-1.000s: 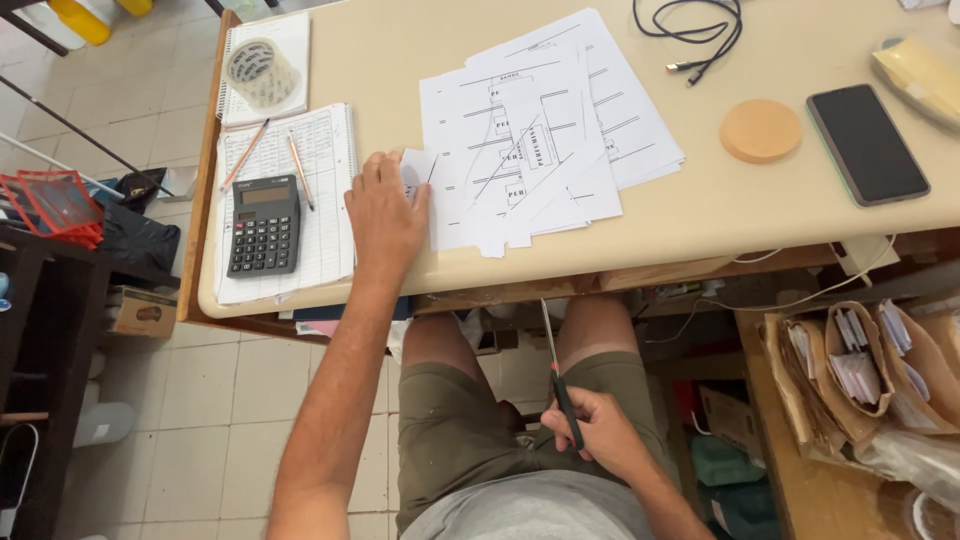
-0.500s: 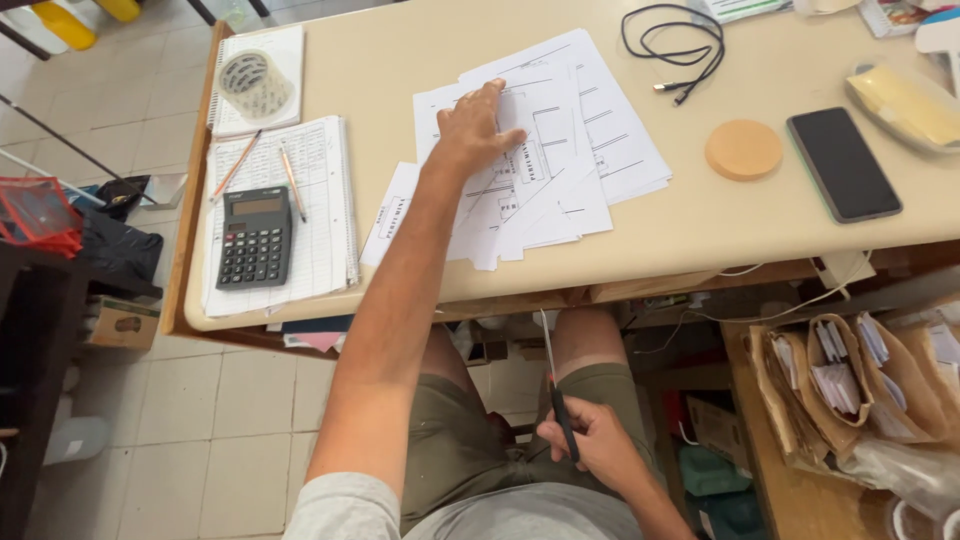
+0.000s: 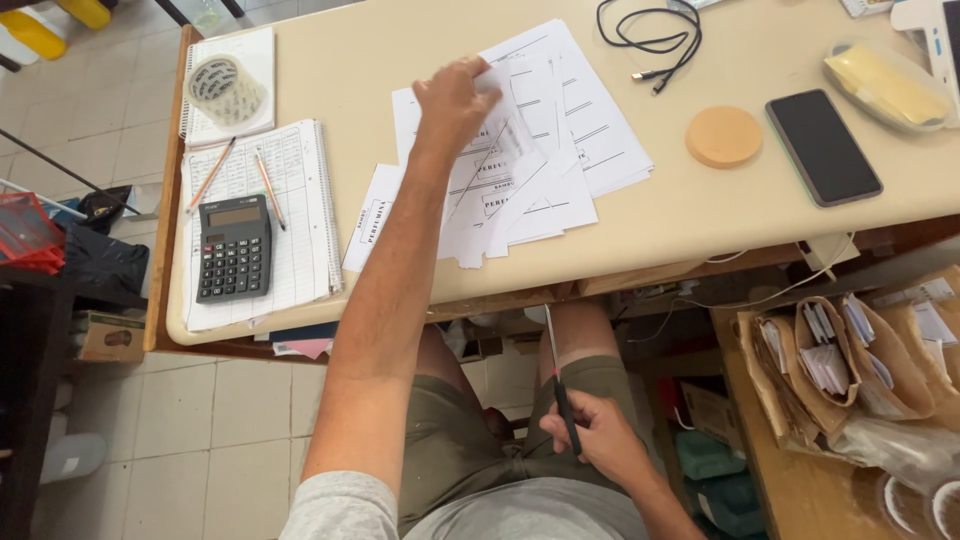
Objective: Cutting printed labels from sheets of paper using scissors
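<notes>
Left hand (image 3: 452,98) gripping paper sheets (image 3: 540,150), right hand (image 3: 598,435) apparently clutching scissors (image 3: 560,385)

A loose stack of white printed sheets (image 3: 545,150) lies fanned out on the pale counter (image 3: 380,60), the pages askew and overlapping, with black lines and dark lettering on them. One sheet near the top left of the pile is lifted and curled where fingers (image 3: 470,80) pinch its edge. A long pair of scissors (image 3: 558,385) with dark handles and a slim metal blade is held below the counter edge, over the lap, blades closed and pointing up toward the counter.
</notes>
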